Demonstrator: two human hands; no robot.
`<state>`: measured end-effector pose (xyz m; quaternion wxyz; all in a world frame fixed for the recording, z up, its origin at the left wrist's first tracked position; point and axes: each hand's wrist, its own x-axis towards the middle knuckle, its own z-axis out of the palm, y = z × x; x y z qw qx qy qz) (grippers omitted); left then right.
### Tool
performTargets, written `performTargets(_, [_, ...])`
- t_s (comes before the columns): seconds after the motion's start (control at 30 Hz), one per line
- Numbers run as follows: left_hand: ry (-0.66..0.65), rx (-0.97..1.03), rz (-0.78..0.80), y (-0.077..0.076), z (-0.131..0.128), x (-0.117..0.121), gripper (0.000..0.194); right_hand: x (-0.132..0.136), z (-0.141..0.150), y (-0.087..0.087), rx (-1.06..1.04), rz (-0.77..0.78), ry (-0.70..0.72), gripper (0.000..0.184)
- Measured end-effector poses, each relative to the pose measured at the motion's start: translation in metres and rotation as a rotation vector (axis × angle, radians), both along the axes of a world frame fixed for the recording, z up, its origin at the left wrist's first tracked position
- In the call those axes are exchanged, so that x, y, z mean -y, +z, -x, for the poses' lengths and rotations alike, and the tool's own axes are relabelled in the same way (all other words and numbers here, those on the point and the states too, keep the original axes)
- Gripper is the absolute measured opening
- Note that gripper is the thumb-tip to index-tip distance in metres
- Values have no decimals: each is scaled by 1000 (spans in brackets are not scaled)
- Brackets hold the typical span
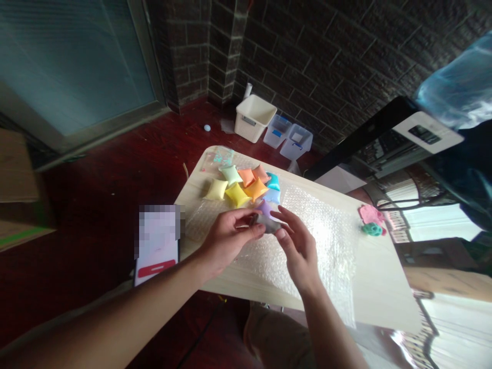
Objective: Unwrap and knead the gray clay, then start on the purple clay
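Between my two hands, over the near middle of the table, is a small grey pillow-shaped packet (269,224). My left hand (226,236) pinches its left side, thumb on the near face. At its right edge are the thumb and fingers of my right hand (302,245), closed on it. Just beyond the grey packet lies a purple packet (265,207), partly hidden by it. Several more soft packets sit past my hands, among them a yellow packet (238,195), an orange packet (256,189), a pale green packet (231,175) and a teal packet (273,181).
Bubble wrap (326,241) covers much of the light wooden table (384,287). A pink piece (371,214) and a green piece (372,229) lie at the right edge. A phone (157,251) stands at the left. Beyond the table are a white bin (253,120) and clear boxes (295,141).
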<state>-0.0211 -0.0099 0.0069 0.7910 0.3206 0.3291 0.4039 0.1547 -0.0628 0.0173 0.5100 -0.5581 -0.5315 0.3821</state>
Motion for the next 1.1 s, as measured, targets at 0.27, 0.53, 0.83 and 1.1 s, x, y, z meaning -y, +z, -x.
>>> performTargets(0.27, [9,-112,-102,0,1,1,41,-6,-4,-4,-122,149,48,31])
performTargets(0.53, [-49,-107,-97,-6,0,-4,39,-6,-7,-3,-154,152,48,27])
performTargets(0.83, [-53,-87,-141,-6,0,-5,36,-7,-8,-4,-247,165,18,25])
performTargets(1.1, [-35,-18,-103,-9,-3,-5,44,-8,-3,-11,-446,199,-37,20])
